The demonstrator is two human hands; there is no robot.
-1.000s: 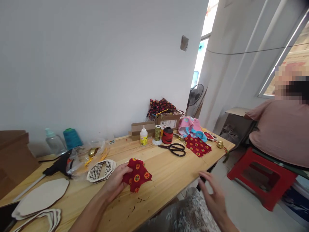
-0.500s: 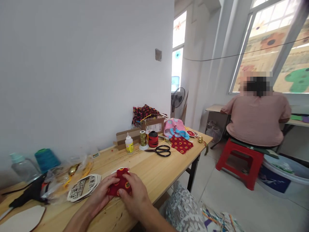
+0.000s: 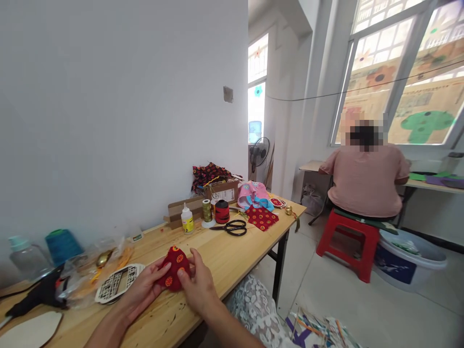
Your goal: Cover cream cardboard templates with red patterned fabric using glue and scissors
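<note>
From the head cam: the red cloth (image 3: 176, 270) is up between both hands, over the near part of the wooden desk (image 3: 217, 263). It's bunched into a sort of rounded point, with yellow and orange flower circles on it. Can't tell if its underside touches the wood.

Left hand (image 3: 148, 285) is curled, pinching the cloth's left side with the thumb on top. Right hand (image 3: 198, 284) is half closed on the right side, thumb pressed to the cloth, index finger sticking up by the edge; the other fingertips are hidden.

Just left of the left hand there's a stack of cut-out frames (image 3: 119, 283), then a clear plastic bag (image 3: 81, 282) and a black glue gun (image 3: 36, 295). Past the hands you've got a glue bottle (image 3: 187, 220), a gold spool (image 3: 207, 211), a red spool (image 3: 222, 212) and black-handled scissors (image 3: 236, 227) lying flat, then a patterned red scrap (image 3: 263, 218). Off to the right, someone in a pink top (image 3: 366, 181) sits on a red stool (image 3: 346, 244), back to us.
</note>
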